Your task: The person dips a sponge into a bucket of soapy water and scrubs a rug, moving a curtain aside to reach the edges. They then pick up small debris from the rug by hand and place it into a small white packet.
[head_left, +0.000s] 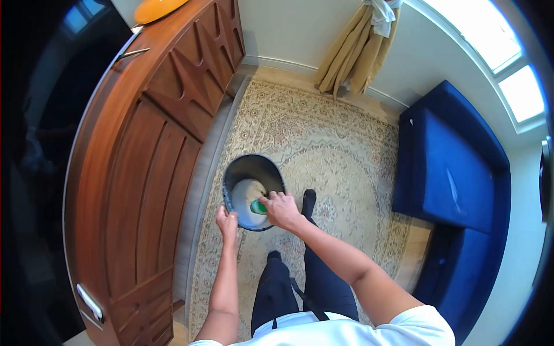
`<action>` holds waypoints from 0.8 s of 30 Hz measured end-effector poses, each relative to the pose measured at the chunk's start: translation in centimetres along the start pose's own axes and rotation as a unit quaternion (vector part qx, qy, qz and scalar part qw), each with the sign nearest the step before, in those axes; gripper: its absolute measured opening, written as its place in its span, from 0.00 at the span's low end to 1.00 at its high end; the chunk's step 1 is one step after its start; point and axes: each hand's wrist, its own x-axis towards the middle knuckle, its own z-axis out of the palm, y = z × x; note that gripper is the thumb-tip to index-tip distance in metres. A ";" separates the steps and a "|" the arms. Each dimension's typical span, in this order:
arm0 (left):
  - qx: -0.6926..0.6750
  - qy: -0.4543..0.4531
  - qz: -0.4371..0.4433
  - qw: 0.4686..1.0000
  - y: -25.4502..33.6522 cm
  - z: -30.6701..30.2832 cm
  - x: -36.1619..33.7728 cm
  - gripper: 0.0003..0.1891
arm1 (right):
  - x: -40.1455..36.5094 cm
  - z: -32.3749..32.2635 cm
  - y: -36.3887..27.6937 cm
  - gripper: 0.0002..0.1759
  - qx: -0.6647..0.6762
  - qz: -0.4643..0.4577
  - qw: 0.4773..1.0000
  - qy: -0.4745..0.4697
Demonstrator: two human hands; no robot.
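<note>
A dark oval bin (258, 161) is tilted toward me in front of my legs, above the patterned rug. My left hand (227, 221) grips its near left rim, fingers wrapped over the edge. Over the right side of the opening, my right hand (281, 207) is closed with its fingers reaching inside. At its fingertips is a small green rounded object (258, 206), whose kind I cannot tell. Something pale and whitish (245, 193) covers the inside bottom of the bin, partly hidden by my right hand.
A long wooden sideboard (156, 144) runs along the left, with an orange dish (158, 8) and a white remote (90, 302) on top. A blue sofa (456, 173) stands at the right. Tan curtains (358, 52) hang at the far wall; a patterned rug (340, 150) covers the floor.
</note>
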 end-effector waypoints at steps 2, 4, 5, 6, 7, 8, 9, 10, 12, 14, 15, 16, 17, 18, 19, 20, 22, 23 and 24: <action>-0.081 0.016 0.017 0.996 -3.0 3.3 5.9 0.08 | 4.9 1.4 3.4 0.23 0.046 -0.006 0.999 0.026; -0.104 0.024 -0.027 0.994 -1.3 6.8 10.0 0.09 | 10.2 2.1 7.4 0.23 0.043 -0.027 0.999 0.010; -0.125 0.029 -0.074 0.989 -1.0 8.3 11.7 0.10 | 12.3 2.8 9.0 0.23 0.040 -0.043 0.998 -0.007; -0.133 0.048 -0.049 0.989 -2.3 10.3 14.1 0.11 | 14.8 4.4 10.7 0.26 0.036 -0.023 0.999 -0.017; -0.136 0.047 -0.048 0.988 -4.0 11.9 17.2 0.11 | 17.2 4.4 12.3 0.26 0.032 -0.023 0.999 -0.016; -0.158 0.060 -0.016 0.985 -5.6 12.8 20.3 0.12 | 19.4 4.3 13.5 0.26 0.024 -0.038 0.999 -0.012; -0.179 0.074 0.015 0.981 -6.7 14.1 22.4 0.13 | 21.3 5.5 15.1 0.26 0.016 -0.054 0.998 -0.010; -0.193 0.074 0.011 0.978 -7.9 15.2 24.4 0.14 | 23.3 6.8 16.7 0.26 -0.018 -0.077 0.996 0.039; -0.200 0.066 0.006 0.978 -9.9 16.7 27.8 0.13 | 26.0 8.1 19.0 0.25 0.034 -0.084 0.992 0.082; -0.204 0.059 -0.004 0.977 -11.2 18.1 30.5 0.12 | 28.4 9.2 21.2 0.26 0.032 -0.085 0.994 0.055; -0.203 0.060 -0.006 0.977 -12.1 18.5 31.5 0.12 | 29.0 10.5 22.0 0.26 0.033 -0.085 0.994 0.053; -0.204 0.054 0.013 0.977 -12.8 19.2 32.6 0.14 | 29.6 11.4 23.0 0.25 0.052 -0.090 0.992 0.078; -0.204 0.047 0.033 0.977 -13.5 19.8 33.5 0.17 | 30.2 12.3 23.9 0.25 0.071 -0.095 0.987 0.105; -0.207 0.043 0.030 0.977 -13.8 20.3 34.1 0.18 | 30.4 13.0 24.6 0.24 0.099 -0.105 0.980 0.138; -0.205 0.042 0.033 0.977 -14.1 20.7 34.6 0.18 | 30.7 13.5 25.2 0.24 0.101 -0.104 0.979 0.142; -0.207 0.064 0.027 0.976 -14.4 20.9 35.0 0.16 | 30.9 14.1 25.7 0.24 0.098 -0.104 0.982 0.122; -0.223 0.068 0.031 0.972 -14.2 20.8 35.6 0.18 | 31.3 14.5 26.8 0.24 0.094 -0.104 0.985 0.105; -0.224 0.074 0.033 0.971 -14.2 20.8 35.8 0.18 | 32.0 14.5 27.4 0.24 0.129 -0.100 0.979 0.122; -0.209 0.081 0.033 0.974 -14.4 20.5 36.0 0.18 | 32.5 14.8 27.6 0.25 0.168 -0.100 0.971 0.134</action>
